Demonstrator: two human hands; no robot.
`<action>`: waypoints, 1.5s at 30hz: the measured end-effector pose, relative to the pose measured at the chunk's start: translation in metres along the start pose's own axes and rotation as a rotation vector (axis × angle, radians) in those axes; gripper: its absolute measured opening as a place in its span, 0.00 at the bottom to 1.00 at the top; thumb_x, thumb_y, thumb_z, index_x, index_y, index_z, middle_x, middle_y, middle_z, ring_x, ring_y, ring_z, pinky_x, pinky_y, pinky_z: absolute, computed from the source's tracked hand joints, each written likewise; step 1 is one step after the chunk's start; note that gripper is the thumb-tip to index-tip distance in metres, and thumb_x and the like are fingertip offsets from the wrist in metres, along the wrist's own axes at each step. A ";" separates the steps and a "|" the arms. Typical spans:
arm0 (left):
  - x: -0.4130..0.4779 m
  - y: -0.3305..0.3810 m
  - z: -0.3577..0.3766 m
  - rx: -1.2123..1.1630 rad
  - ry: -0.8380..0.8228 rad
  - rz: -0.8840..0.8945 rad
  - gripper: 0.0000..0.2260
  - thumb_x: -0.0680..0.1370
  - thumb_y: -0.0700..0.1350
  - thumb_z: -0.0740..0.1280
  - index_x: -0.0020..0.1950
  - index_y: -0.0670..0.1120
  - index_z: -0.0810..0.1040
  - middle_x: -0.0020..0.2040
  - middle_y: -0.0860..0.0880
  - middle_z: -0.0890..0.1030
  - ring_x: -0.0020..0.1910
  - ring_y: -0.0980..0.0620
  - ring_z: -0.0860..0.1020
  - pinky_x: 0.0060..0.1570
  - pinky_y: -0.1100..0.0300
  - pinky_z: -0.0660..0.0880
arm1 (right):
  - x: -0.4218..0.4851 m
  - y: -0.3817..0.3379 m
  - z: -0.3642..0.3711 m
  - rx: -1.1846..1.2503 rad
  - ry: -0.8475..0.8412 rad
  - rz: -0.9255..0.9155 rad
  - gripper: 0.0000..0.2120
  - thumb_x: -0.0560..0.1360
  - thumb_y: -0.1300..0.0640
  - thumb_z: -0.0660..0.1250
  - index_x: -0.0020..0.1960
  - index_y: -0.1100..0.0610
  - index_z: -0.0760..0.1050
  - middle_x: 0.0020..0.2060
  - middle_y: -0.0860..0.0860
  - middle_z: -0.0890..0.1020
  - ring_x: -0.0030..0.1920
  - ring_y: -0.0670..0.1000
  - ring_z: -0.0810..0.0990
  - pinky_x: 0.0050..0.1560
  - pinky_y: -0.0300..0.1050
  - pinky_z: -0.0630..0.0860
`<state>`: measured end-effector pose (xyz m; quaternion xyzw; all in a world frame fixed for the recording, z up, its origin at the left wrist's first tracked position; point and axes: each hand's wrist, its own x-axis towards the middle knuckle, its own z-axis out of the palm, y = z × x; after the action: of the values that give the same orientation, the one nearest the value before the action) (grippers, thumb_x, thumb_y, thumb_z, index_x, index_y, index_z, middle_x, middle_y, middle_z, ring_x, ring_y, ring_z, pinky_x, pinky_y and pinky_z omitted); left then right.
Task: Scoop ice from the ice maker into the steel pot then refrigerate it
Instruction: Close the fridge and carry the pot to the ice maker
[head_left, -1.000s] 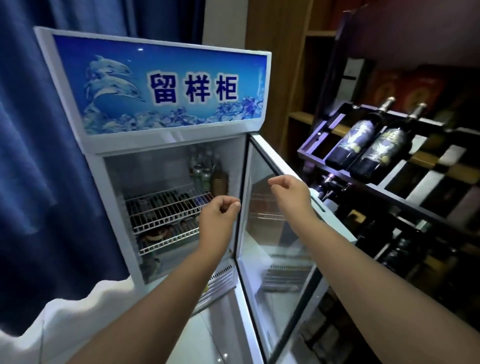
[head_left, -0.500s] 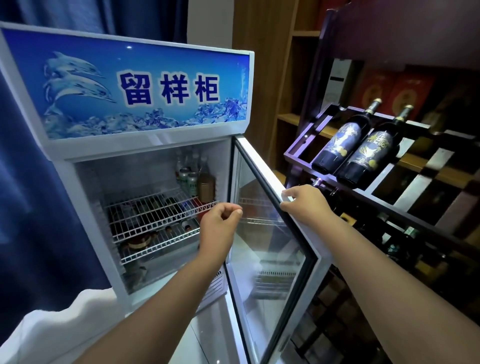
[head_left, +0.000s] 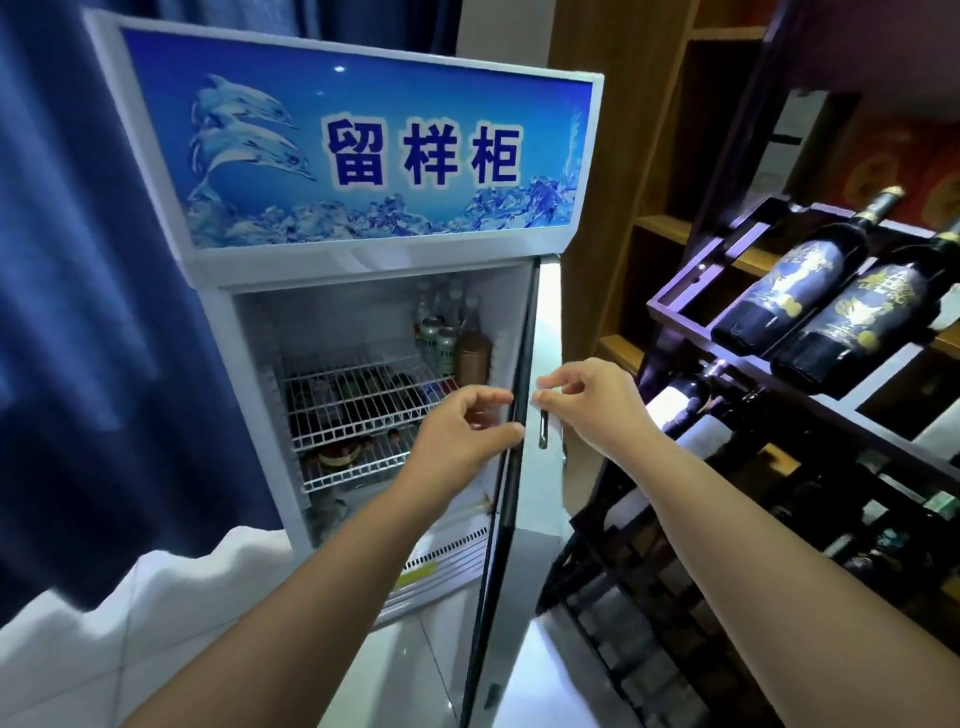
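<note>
Head view: fridge (head_left: 332, 267) holds cans (head_left: 436, 338) and a brown jar (head_left: 472, 358) at 1 o'clock; right hand (head_left: 592, 405) pinches its door (head_left: 548, 312), left hand (head_left: 462, 436) grip unclear.

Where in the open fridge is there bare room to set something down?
The top wire shelf is bare at left and front, from the left wall to the cans at back right. The shelf below looks crowded.

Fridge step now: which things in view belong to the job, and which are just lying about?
Job: white display fridge with blue dolphin header; its open glass door; right hand pinching the door's edge; left hand curled beside that edge.
Lying about: dark wine bottles on the dark rack; blue curtain; green cans and brown canister on the upper wire shelf.
</note>
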<state>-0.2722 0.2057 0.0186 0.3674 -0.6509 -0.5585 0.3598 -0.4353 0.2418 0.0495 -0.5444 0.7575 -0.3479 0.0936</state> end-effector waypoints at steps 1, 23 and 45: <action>0.000 0.001 -0.010 0.019 -0.023 -0.001 0.14 0.70 0.43 0.74 0.53 0.54 0.78 0.53 0.50 0.80 0.53 0.52 0.79 0.56 0.52 0.78 | 0.003 -0.006 0.009 0.001 0.006 -0.013 0.10 0.73 0.49 0.71 0.50 0.53 0.82 0.36 0.43 0.77 0.36 0.44 0.76 0.34 0.32 0.68; 0.050 -0.030 -0.260 0.519 0.284 0.053 0.15 0.70 0.43 0.75 0.57 0.49 0.80 0.50 0.55 0.75 0.47 0.58 0.74 0.46 0.69 0.70 | 0.105 -0.141 0.179 0.200 -0.013 -0.035 0.10 0.77 0.53 0.65 0.55 0.58 0.74 0.51 0.53 0.68 0.42 0.50 0.71 0.42 0.39 0.65; 0.138 -0.070 -0.340 0.386 0.616 -0.035 0.28 0.69 0.58 0.70 0.64 0.44 0.76 0.60 0.47 0.78 0.59 0.49 0.76 0.59 0.49 0.75 | 0.146 -0.169 0.258 0.416 -0.086 0.050 0.23 0.77 0.62 0.64 0.70 0.59 0.64 0.63 0.53 0.71 0.55 0.46 0.72 0.53 0.39 0.69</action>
<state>-0.0331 -0.0810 -0.0031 0.5908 -0.5989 -0.2945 0.4534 -0.2295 -0.0261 -0.0002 -0.5086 0.6780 -0.4709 0.2450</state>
